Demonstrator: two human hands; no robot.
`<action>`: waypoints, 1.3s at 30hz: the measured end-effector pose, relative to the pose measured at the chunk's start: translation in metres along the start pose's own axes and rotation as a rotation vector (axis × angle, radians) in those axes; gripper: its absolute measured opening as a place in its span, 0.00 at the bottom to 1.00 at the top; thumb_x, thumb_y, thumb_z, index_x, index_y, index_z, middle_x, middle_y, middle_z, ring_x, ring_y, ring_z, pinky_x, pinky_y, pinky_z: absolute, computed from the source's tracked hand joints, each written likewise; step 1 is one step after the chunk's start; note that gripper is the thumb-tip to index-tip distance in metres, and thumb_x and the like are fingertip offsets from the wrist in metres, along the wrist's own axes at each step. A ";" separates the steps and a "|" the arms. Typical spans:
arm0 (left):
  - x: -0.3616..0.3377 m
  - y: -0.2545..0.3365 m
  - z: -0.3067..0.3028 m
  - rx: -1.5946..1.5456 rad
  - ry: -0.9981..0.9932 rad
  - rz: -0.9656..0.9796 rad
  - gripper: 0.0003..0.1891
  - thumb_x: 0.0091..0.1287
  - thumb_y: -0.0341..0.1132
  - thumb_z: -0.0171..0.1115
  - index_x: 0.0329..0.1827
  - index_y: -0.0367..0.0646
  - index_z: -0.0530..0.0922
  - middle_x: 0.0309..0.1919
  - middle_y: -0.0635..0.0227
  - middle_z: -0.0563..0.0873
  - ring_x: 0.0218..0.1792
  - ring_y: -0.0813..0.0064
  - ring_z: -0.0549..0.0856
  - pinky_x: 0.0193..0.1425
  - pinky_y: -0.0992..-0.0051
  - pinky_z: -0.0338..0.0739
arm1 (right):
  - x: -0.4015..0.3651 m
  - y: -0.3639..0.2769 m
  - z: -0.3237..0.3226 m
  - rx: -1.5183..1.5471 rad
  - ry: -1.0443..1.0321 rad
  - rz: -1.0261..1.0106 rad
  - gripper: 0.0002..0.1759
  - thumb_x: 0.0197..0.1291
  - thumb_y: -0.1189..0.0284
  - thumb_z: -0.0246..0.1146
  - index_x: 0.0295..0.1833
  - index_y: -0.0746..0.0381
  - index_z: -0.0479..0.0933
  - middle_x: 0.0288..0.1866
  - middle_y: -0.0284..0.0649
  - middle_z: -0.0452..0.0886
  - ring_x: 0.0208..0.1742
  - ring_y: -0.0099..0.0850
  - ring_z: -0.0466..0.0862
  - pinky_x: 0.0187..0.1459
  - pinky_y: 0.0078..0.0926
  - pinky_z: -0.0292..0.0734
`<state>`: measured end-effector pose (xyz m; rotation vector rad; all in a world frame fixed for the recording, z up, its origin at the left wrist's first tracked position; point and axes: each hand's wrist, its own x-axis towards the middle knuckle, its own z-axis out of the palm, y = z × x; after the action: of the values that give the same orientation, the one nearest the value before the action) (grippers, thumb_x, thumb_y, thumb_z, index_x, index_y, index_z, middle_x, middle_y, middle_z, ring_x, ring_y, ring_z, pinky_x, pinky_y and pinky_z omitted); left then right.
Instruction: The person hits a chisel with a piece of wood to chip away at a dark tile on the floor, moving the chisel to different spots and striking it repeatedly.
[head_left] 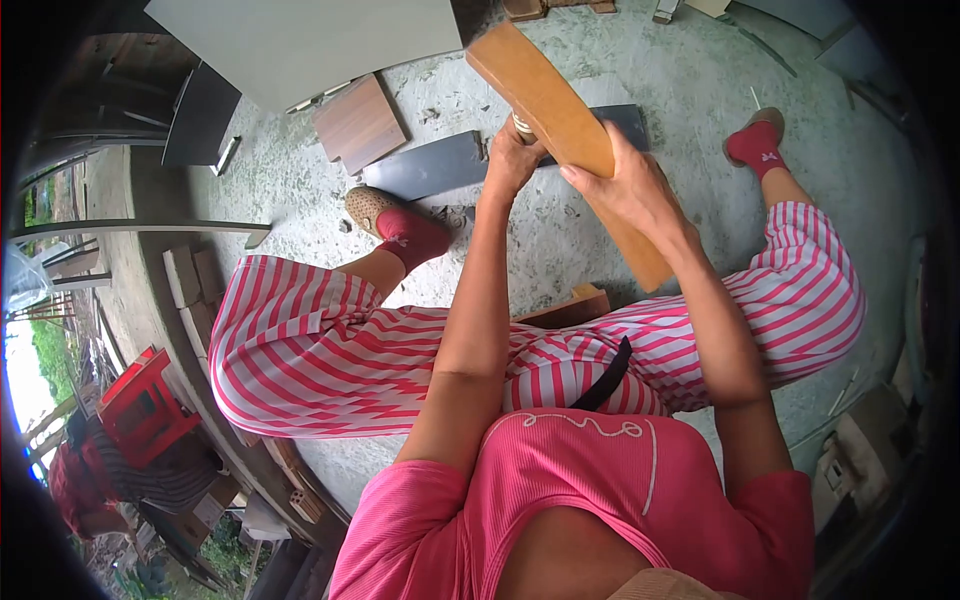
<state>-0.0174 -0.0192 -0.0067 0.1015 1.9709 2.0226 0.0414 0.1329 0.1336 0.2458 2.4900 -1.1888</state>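
A long yellow-brown wooden board (556,92) is held up at a slant in front of me, over the floor between my legs. My right hand (642,196) grips it near the middle, with the thumb on its face. Beside the board's left edge, my left hand (513,163) is closed in a fist. A small pale, banded piece (522,126) shows at the top of that fist; the rest is hidden behind the board. Below the hands lies a dark grey flat panel (430,166), and near my lap a brown wooden piece (565,312).
A large pale panel (310,40) and a brown wood-grain panel (360,123) lie ahead on the left. A black panel (203,115) stands beside them. A person (150,470) is at the lower left, near a red plastic stool (150,408). Several bricks (185,278) line the left ledge.
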 end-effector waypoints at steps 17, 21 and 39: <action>0.004 -0.004 -0.004 -0.045 -0.070 -0.036 0.16 0.55 0.27 0.69 0.46 0.39 0.76 0.39 0.73 0.85 0.41 0.83 0.81 0.46 0.78 0.78 | 0.005 -0.001 0.010 0.081 0.103 -0.115 0.40 0.46 0.47 0.67 0.59 0.62 0.68 0.42 0.51 0.83 0.44 0.45 0.84 0.44 0.36 0.79; 0.006 -0.014 -0.005 0.041 -0.094 -0.035 0.16 0.55 0.28 0.69 0.46 0.40 0.77 0.39 0.73 0.85 0.41 0.83 0.81 0.45 0.77 0.78 | -0.010 -0.024 -0.015 0.281 0.278 -0.321 0.40 0.45 0.49 0.69 0.59 0.62 0.68 0.41 0.51 0.83 0.42 0.42 0.85 0.43 0.33 0.79; 0.002 -0.018 0.000 0.047 -0.101 -0.036 0.18 0.54 0.22 0.62 0.49 0.41 0.77 0.38 0.74 0.84 0.37 0.84 0.79 0.44 0.81 0.75 | -0.007 -0.013 -0.009 0.287 0.357 -0.362 0.39 0.49 0.46 0.65 0.56 0.65 0.68 0.39 0.50 0.82 0.41 0.41 0.85 0.44 0.34 0.79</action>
<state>-0.0164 -0.0187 -0.0243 0.1737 1.9446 1.9102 0.0420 0.1315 0.1508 0.0856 2.7384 -1.7933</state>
